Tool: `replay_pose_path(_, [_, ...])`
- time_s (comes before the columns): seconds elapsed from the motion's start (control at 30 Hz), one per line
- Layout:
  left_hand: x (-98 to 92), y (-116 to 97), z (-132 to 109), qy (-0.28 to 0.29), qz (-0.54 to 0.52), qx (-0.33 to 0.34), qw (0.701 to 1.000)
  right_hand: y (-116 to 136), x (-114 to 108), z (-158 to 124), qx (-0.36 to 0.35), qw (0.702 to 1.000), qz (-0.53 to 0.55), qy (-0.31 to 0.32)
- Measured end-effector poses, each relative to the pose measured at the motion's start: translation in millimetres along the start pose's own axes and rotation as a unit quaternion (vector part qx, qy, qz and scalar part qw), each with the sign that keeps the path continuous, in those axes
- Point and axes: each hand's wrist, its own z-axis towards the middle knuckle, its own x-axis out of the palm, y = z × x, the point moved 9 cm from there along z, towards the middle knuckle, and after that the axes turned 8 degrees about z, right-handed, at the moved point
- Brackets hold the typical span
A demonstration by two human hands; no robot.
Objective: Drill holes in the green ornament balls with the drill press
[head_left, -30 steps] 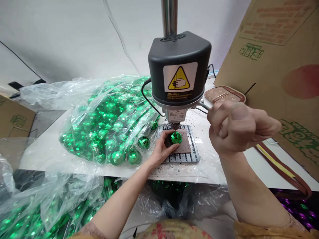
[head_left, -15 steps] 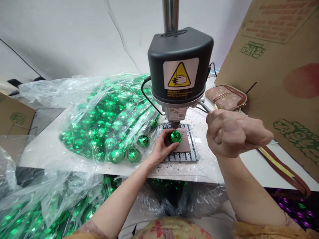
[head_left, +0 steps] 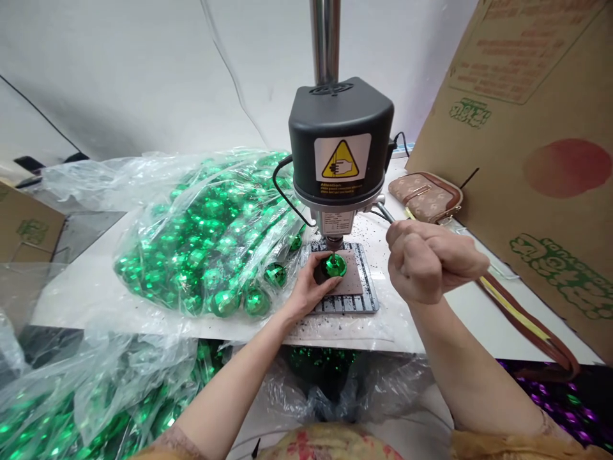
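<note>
My left hand [head_left: 309, 281] pinches a shiny green mirror ball [head_left: 335, 264] between thumb and fingers. The ball rests on a flat brownish square board [head_left: 353, 275] on the slotted metal base [head_left: 368, 300] of a small drill press [head_left: 341, 147]. Directly over the ball, the drill's chuck [head_left: 334, 243] points down, and its thin bit meets the top of the ball. On the right, my right hand [head_left: 428, 262] is closed in a fist around the end of the press's metal lever [head_left: 384, 212]; the grip itself is hidden by the fingers.
A clear plastic bag [head_left: 191, 236] of green mirror balls spreads left of the press. Dark chips litter the white table [head_left: 268, 326]. At right are a patterned brown purse [head_left: 426, 195], its strap [head_left: 531, 322] and a large cardboard box [head_left: 522, 160]. More bagged green balls [head_left: 110, 409] lie below.
The black drill head has come down toward the ball. My right fist has moved down and slightly left with the lever. My left hand still holds the ball in place.
</note>
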Motion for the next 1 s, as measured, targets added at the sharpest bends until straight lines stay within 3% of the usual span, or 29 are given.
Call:
replay_pose_path(0.1, [0.5,0.3,-0.4,-0.002,-0.010,-0.001,1.000,-4.8,0.1,15.0,0.067,0.996,-0.002,-0.052])
replay_pose_path(0.17, [0.9,-0.1,-0.7,-0.002,-0.020,0.002,1.000,-2.4,1.4,20.9,0.069,0.995,-0.009,-0.064])
replay_pose_path(0.3, [1.3,0.0,-0.4,-0.001,-0.016,0.003,1.000,-3.9,0.9,11.2,0.068,0.997,-0.018,-0.034])
replay_pose_path(0.47, [1.0,0.4,-0.2,-0.001,-0.016,0.006,1.000,2.0,-2.5,-8.9,-0.012,1.000,0.003,0.019])
replay_pose_path(0.77, [1.2,-0.6,-1.2,0.004,-0.012,0.007,1.000,6.3,1.3,-14.9,-0.070,0.994,0.026,0.078])
replay_pose_path(1.0, [1.5,-1.5,-1.2,0.001,-0.043,-0.003,0.999,7.9,5.2,-12.9,-0.042,0.995,0.020,0.090])
